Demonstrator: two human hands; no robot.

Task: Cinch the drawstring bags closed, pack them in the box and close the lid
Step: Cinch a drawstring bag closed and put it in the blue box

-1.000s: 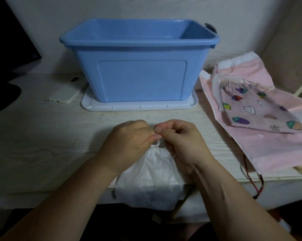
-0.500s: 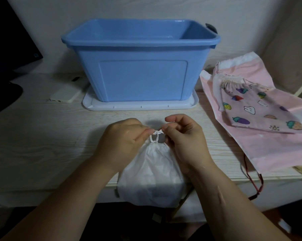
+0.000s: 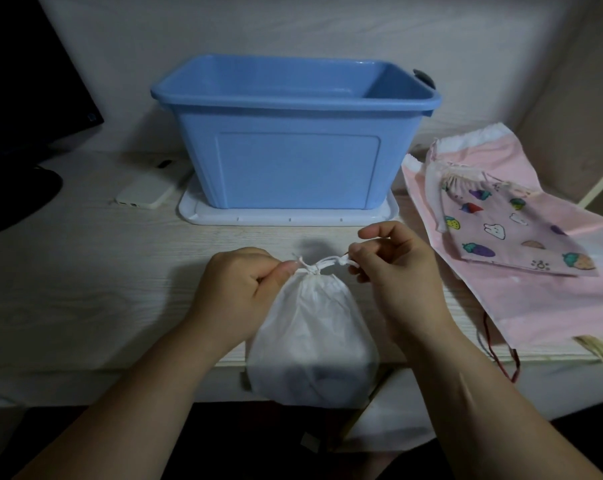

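A white drawstring bag (image 3: pixel 310 337) lies at the table's front edge, its bottom hanging over, its neck gathered tight. My left hand (image 3: pixel 241 289) pinches the left end of its white cord (image 3: pixel 324 263). My right hand (image 3: pixel 393 271) pinches the right end, and the cord is stretched between them. Behind stands the open blue box (image 3: pixel 293 140) on its white lid (image 3: pixel 390 213). To the right, a small fruit-print bag (image 3: pixel 508 230) lies on a large pink bag (image 3: pixel 535 299).
A white phone (image 3: pixel 151 188) lies left of the box. A dark monitor (image 3: pixel 33 81) and its base stand at the far left. A red cord (image 3: pixel 501 355) from the pink bag dangles over the front edge. A wall is close behind the box.
My hands have moved apart sideways, drawing the cord out and cinching the white bag's neck tighter. The bag has shifted slightly up the table.
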